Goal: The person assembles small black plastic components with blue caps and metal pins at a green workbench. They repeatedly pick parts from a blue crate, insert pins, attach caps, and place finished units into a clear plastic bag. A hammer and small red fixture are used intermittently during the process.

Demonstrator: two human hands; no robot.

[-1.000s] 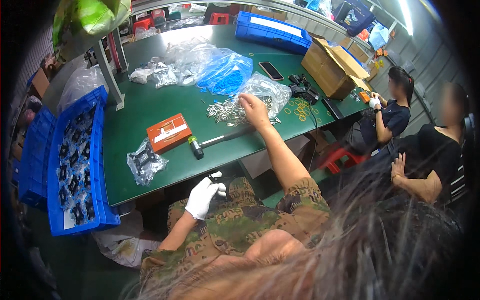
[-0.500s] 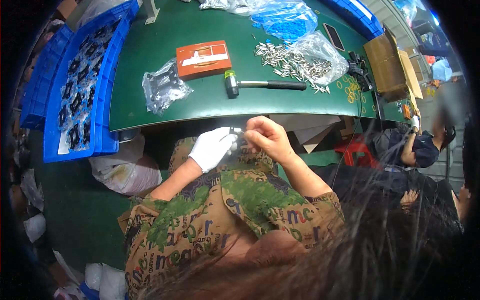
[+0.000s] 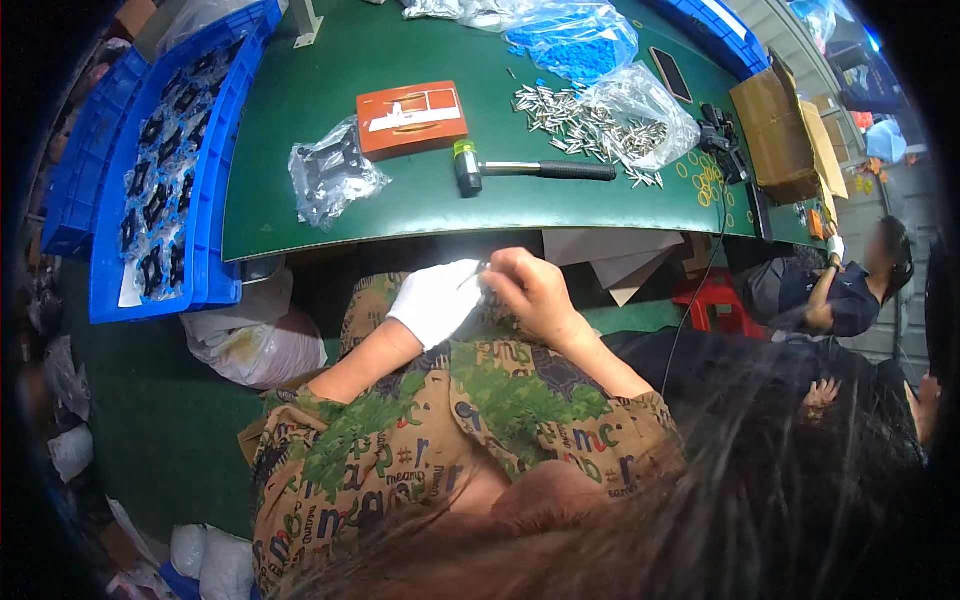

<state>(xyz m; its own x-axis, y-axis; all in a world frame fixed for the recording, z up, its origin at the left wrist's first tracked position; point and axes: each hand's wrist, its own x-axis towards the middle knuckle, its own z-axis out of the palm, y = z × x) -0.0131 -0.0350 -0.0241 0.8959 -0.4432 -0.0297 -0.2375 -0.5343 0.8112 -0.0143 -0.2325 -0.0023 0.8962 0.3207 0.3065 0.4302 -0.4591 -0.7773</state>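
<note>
Faces a green table. Wears a camouflage-patterned shirt printed all over with coloured letters. Has a blue crate of bagged black parts left of the table, and a cardboard box toward the right end. Has a heap of silvery pins, strewn at many angles. Nearer, has a mallet lying lengthwise left to right, head leftward, black grip pointing right; beside the head, an orange box bearing a pale label panel, print too small to read. Over the lap, below the table edge, curls the white-gloved left hand, fingertips pinching a small dark piece, mostly covered, long axis and direction unreadable. Holds bare right hand there too, thumb near forefinger; impossible to tell if pinching.
</note>
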